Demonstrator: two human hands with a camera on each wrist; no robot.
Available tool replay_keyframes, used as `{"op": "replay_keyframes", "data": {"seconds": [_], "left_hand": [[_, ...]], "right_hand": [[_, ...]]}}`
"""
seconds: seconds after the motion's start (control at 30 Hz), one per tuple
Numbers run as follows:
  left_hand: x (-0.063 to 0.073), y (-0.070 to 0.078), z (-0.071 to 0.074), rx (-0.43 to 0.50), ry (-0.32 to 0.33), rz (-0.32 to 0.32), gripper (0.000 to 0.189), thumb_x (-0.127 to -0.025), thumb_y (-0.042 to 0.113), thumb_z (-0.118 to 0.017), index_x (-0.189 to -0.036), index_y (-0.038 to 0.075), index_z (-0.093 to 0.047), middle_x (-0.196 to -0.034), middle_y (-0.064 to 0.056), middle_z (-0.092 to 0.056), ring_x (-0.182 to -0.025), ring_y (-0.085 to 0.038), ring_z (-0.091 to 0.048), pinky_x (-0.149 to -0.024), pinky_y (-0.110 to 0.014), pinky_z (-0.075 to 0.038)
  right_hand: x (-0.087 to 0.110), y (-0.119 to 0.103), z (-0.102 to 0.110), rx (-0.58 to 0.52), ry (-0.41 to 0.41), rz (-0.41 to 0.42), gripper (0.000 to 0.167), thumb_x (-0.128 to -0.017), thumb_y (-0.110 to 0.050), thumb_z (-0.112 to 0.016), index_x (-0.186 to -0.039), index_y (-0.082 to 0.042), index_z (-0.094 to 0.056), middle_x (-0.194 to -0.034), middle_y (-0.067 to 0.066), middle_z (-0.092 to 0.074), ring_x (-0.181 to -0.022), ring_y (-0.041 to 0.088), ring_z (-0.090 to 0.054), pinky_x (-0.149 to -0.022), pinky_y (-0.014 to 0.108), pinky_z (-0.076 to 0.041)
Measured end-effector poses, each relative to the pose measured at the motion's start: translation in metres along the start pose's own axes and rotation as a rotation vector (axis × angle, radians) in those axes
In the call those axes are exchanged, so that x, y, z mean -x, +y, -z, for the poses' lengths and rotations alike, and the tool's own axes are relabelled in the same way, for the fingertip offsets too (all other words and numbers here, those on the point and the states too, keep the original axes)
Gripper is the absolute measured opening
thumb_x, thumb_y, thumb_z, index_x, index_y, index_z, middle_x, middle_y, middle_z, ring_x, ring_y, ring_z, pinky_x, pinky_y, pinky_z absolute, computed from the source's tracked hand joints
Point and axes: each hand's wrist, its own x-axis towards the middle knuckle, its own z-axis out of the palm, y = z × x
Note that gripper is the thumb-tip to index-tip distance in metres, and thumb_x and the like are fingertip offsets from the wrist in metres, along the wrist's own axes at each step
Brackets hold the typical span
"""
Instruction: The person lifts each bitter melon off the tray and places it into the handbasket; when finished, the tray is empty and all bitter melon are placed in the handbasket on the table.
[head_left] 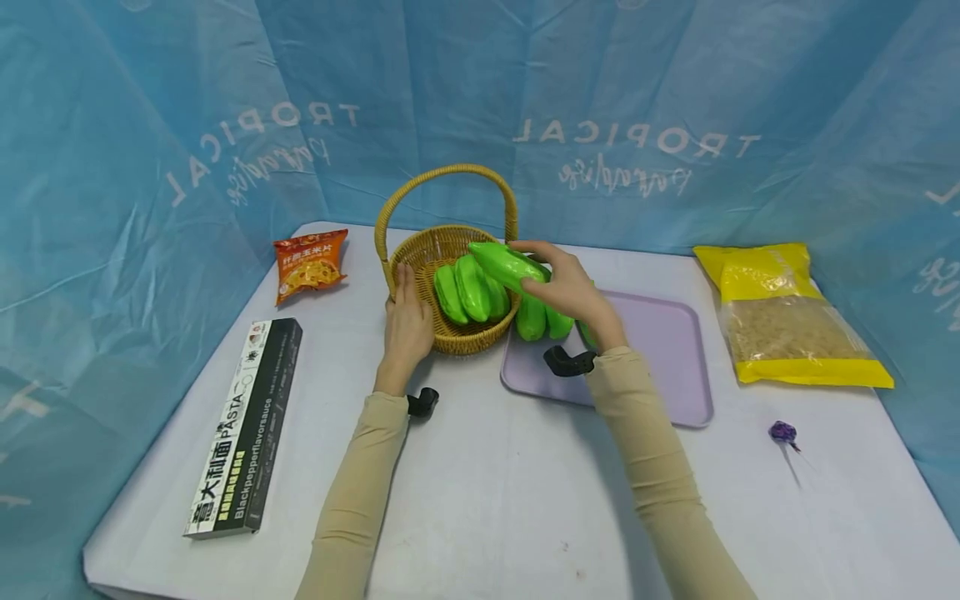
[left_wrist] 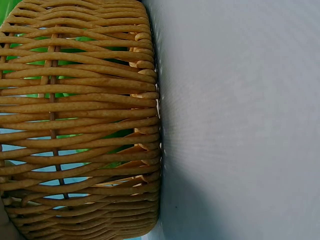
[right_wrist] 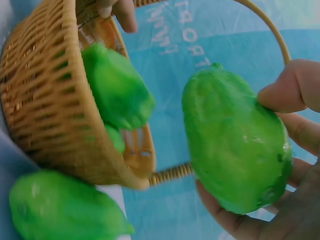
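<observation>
In my right hand (head_left: pixel 570 287) I hold a glossy green papaya-like fruit (right_wrist: pixel 235 140), thumb on one side and fingers on the other. It is raised over the right rim of a wicker basket (head_left: pixel 465 343) with a tall arched handle. My left hand (head_left: pixel 408 329) grips the basket's left rim near the handle's foot, and the left wrist view shows the woven wall (left_wrist: pixel 80 110) close up. Several similar green fruits (head_left: pixel 471 287) lie inside the basket. More green fruits (head_left: pixel 531 319) lie beside it on a lilac tray (head_left: pixel 675 367), partly covered by my right hand and arm.
An orange snack bag (head_left: pixel 311 265) and a long black-and-white pasta box (head_left: pixel 246 425) lie at the left. A yellow bag (head_left: pixel 795 325) with a see-through window lies at the right, above a small purple-wrapped lollipop (head_left: pixel 782 432). Blue printed curtain (head_left: pixel 600 75) encloses the white table (head_left: pixel 480 500).
</observation>
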Motion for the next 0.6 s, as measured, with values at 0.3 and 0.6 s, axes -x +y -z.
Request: {"op": "replay_keyframes", "data": {"seconds": [0.3,0.6], "left_hand": [[0.001,0.001,0.002,0.003,0.002,0.008,0.06,-0.101,0.012,-0.032,-0.155,-0.001,-0.007,-0.163,-0.018,-0.004,-0.143,-0.043,-0.023,-0.113,-0.053,-0.024],[0.0,0.0,0.001,0.001,0.005,0.008,0.06,-0.101,0.011,-0.032,-0.154,-0.002,-0.008,-0.163,-0.018,-0.006,-0.142,-0.045,-0.026,-0.114,-0.053,-0.025]], "right_hand": [[-0.03,-0.015,-0.014,0.004,0.021,0.08,0.054,-0.092,-0.016,-0.057,-0.144,-0.025,-0.047,-0.151,0.001,-0.042,-0.137,0.028,-0.041,-0.109,0.047,-0.037],[-0.056,-0.018,-0.022,0.059,0.055,0.098,0.054,-0.092,-0.015,-0.057,-0.144,-0.022,-0.046,-0.15,0.0,-0.042,-0.134,0.025,-0.045,-0.106,0.044,-0.04]]}}
